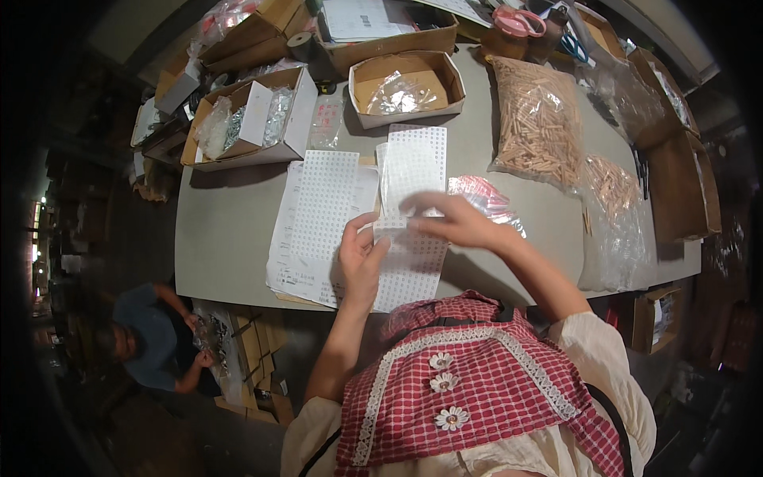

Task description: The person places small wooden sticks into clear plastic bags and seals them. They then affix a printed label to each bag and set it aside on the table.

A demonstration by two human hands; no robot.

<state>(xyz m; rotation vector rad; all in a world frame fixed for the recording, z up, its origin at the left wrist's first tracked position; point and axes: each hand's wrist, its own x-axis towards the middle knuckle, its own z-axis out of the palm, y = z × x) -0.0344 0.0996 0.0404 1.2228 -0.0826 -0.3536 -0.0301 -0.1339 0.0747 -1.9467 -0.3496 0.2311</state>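
Note:
My left hand is closed, thumb and fingertips pinching a small pale see-through piece that looks like a plastic bag. My right hand hovers just beside it, its fingers smeared by motion, so what they touch is unclear. Under both hands lies a white label sheet printed in small rows, with another such sheet beyond it. To the left, a third label sheet rests on white papers. Shiny clear bags with red print lie by my right wrist.
An open cardboard box holds clear bags; a divided box at left holds metal hardware. Bags of wooden dowels lie at right. Cartons line the right edge. Another person works at lower left.

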